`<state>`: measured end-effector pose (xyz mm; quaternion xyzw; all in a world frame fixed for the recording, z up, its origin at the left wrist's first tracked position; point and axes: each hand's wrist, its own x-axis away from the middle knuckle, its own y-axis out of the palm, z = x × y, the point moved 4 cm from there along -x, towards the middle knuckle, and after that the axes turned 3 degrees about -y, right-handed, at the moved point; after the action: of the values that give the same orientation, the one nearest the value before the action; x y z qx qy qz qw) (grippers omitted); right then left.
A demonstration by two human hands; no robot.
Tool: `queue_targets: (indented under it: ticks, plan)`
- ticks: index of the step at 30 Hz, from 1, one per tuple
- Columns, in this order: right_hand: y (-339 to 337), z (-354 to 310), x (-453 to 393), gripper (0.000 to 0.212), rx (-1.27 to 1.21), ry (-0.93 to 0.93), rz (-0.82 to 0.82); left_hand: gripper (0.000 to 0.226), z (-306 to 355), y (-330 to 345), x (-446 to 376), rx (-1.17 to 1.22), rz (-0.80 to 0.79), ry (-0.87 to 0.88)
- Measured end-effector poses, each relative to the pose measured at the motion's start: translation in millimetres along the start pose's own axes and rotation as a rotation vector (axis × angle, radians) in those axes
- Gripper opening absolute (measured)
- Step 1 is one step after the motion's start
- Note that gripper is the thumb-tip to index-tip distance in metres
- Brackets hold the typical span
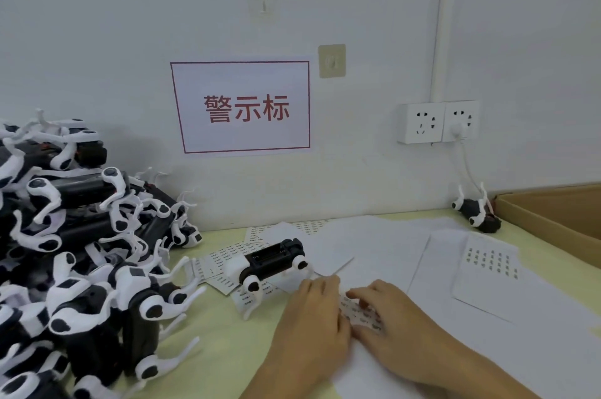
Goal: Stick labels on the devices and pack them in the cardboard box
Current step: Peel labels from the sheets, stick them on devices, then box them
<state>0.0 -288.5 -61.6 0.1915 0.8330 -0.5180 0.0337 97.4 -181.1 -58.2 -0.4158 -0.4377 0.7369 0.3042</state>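
Observation:
One black-and-white device point(272, 261) lies on its back on the table, just beyond my hands. My left hand point(312, 317) rests flat on a label sheet point(361, 314) at the near middle. My right hand point(390, 317) has its fingertips on the same sheet, curled over the small labels; whether a label is pinched is hidden. A large heap of the same devices point(81, 252) fills the left side. Another single device point(476, 211) lies by the wall at the right, next to the cardboard box point(553, 219).
Several label sheets point(227, 258) and blank backing papers point(390, 245) cover the table; one partly used sheet point(491, 263) lies to the right. On the wall are a red-framed sign point(240, 106) and a double socket point(437, 122) with a plugged white cable.

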Motion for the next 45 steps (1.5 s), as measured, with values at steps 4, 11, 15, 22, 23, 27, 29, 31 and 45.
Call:
queue_targets:
  ticks: [4, 11, 15, 22, 23, 27, 29, 31, 45]
  plan:
    - [-1.7, 1.3, 0.4, 0.049, -0.007, 0.031, 0.01, 0.041, 0.1, 2.5, -2.7, 0.108, 0.025, 0.021]
    - [-4.3, 6.3, -1.3, 0.033, -0.037, 0.124, 0.006, 0.057, -2.0, -8.0, -2.8, 0.409, 0.076, 0.069]
    - [-7.3, 4.9, -2.4, 0.014, -0.049, 0.174, -0.011, 0.028, -3.0, -4.4, -3.2, 0.358, 0.083, 0.062]
    - [-4.6, 3.0, 2.0, 0.022, -0.007, 0.194, 0.031, 0.034, -6.4, 5.0, -3.3, 0.106, 0.085, -0.024]
    - [-4.6, 2.6, 2.8, 0.028, 0.004, 0.201, 0.033, 0.033, -6.7, 4.7, -3.8, 0.106, 0.084, -0.02]
    - [-7.1, -1.2, 3.4, 0.032, 0.001, 0.209, 0.019, 0.017, -8.2, 1.5, -6.1, 0.303, 0.013, -0.06]
    - [-11.9, -4.8, 1.7, 0.016, -0.047, 0.193, 0.022, 0.024, -6.7, 0.0, -6.9, 0.48, -0.029, -0.087]
    - [-17.5, -5.0, 0.0, 0.01, -0.16, 0.191, 0.023, 0.032, -7.7, -4.6, -7.3, 0.614, 0.035, -0.113]
    - [-40.0, 6.0, 5.0, 0.019, -0.554, 0.411, 0.193, 0.022, 5.6, -21.7, 3.8, 0.256, 0.588, 0.123]
